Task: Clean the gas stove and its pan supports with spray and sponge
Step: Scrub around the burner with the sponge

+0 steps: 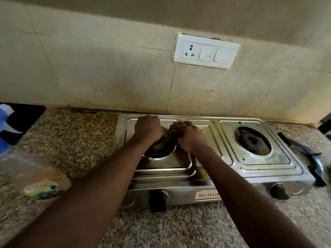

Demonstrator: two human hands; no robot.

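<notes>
While our right hand (190, 138) curls its fingers round a dark green sponge (172, 129) and presses it against the right side of the left burner (159, 146), our left hand (147, 130) lies knuckles-up over the far part of that same burner. Its fingers are bent down round the burner, with the tips hidden from us. The two hands sit just beside each other, the sponge between them. Both forearms reach in from the near edge and cover much of the left half of the gas stove (211, 176), a two-burner steel top pushed close to the tiled wall (107, 77).

The right burner (252, 140) stands bare in its round well, with brownish stains on the plate around it. Two black knobs show on the front panel, the left knob (158, 197) and the right knob (278, 191). Between them a label (207, 194) reads "SURYA"; our right arm hides whatever follows.

On the speckled granite counter (80, 136), left of the stove, stands a clear bottle (26, 167), blurred, with a colourful sticker we cannot read. Behind it lies something blue and black (10, 126). To the right, just beside the stove, lies a dark curved piece (304, 153) that we cannot identify. On the wall above is a white socket plate (206, 51) with a socket and switches.
</notes>
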